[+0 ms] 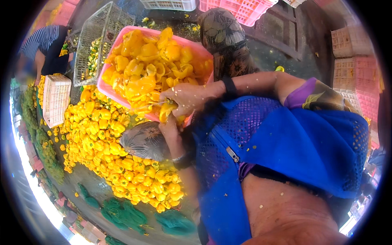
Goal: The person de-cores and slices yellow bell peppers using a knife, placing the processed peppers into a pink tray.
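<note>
A pink basket (pixel 116 45) full of cut yellow pepper pieces (pixel 141 61) is in front of me, between my patterned-covered legs. My right hand (pixel 185 98) bends over a yellow pepper (pixel 167 111) at the basket's near side, its fingers wrapped on it and dotted with pale seeds. My left hand (pixel 169 126) holds the same pepper from below; part of its fingers is hidden behind the pepper. A large heap of whole yellow peppers (pixel 104 143) lies on the floor beside and below the basket.
A grey crate (pixel 87 57) and a pale crate (pixel 55 100) stand at left, near a crouching person in a striped top (pixel 38 49). Stacked crates (pixel 353 73) line the right, more crates (pixel 234 8) the top. Green nets (pixel 122 214) lie on the floor.
</note>
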Demonstrator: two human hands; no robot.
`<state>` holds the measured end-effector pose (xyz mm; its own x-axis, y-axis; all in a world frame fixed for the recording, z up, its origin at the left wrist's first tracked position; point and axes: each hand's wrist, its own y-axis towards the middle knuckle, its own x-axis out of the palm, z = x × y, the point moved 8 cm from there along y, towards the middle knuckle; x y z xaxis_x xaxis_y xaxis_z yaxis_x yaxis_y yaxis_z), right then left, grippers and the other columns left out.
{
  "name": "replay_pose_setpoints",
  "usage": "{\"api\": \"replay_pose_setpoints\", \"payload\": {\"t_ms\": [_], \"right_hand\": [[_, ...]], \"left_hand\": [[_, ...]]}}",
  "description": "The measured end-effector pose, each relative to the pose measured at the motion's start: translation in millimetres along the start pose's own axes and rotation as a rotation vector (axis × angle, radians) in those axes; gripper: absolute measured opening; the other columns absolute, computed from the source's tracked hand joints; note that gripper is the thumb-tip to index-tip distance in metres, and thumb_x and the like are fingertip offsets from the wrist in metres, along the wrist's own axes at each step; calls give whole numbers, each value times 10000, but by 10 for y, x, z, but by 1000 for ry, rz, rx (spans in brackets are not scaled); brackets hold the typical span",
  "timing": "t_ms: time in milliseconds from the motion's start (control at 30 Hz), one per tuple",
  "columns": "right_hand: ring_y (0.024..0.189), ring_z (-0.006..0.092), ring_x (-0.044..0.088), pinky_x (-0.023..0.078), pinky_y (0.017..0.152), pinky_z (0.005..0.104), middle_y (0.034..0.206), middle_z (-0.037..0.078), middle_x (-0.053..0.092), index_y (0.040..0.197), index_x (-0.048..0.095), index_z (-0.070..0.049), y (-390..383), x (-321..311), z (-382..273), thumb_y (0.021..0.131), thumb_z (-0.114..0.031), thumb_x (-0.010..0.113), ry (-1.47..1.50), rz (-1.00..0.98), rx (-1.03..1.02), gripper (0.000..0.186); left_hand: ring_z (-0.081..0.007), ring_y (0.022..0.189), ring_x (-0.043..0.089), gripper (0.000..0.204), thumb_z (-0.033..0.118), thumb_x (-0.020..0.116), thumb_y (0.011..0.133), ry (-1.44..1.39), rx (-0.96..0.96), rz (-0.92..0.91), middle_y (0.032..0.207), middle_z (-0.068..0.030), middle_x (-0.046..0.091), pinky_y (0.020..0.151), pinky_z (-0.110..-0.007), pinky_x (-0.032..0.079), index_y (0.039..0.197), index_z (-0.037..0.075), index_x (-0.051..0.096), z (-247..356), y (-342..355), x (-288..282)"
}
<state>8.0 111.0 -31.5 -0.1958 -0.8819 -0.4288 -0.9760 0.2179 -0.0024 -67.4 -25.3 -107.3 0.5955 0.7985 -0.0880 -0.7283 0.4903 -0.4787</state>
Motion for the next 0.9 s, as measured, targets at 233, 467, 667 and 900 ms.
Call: {"api": "replay_pose_setpoints", "payload": {"t_ms": [233, 467, 667, 900], "right_hand": [[642, 193, 636, 501, 573, 282, 786, 113, 666, 1098, 570, 20, 48, 57, 341, 742, -182, 650, 244, 49, -305, 417], [407, 51, 515, 399, 382, 159, 580, -3, 585, 1077, 592, 13, 87, 89, 539, 752, -194, 666, 610, -195, 48, 392], [509, 87, 574, 446, 440, 200, 709, 28, 632, 1096, 583, 0, 117, -116, 692, 770, -190, 661, 270, 72, -208, 385], [727, 280, 610, 475, 609, 362, 809, 165, 620, 1143, 541, -22, 16, 12, 518, 751, -193, 670, -48, -27, -87, 446]], "left_hand": [[-71, 428, 476, 205, 205, 623, 869, -25, -18, -133, 661, -14, 579, 359, -197, 312, 892, 2, 606, 67, -125, 96], [-97, 392, 350, 325, 240, 528, 928, -368, 128, -232, 519, 19, 334, 362, -219, 262, 655, 95, 427, 499, -354, 64], [-45, 429, 357, 362, 248, 534, 940, 43, 532, 145, 522, 15, 459, 422, -192, 258, 614, 91, 526, 1117, -190, -627], [-47, 391, 357, 437, 415, 735, 786, 186, 430, 556, 490, -6, 477, 387, -184, 239, 594, 76, 538, 1999, -67, -1250]]}}
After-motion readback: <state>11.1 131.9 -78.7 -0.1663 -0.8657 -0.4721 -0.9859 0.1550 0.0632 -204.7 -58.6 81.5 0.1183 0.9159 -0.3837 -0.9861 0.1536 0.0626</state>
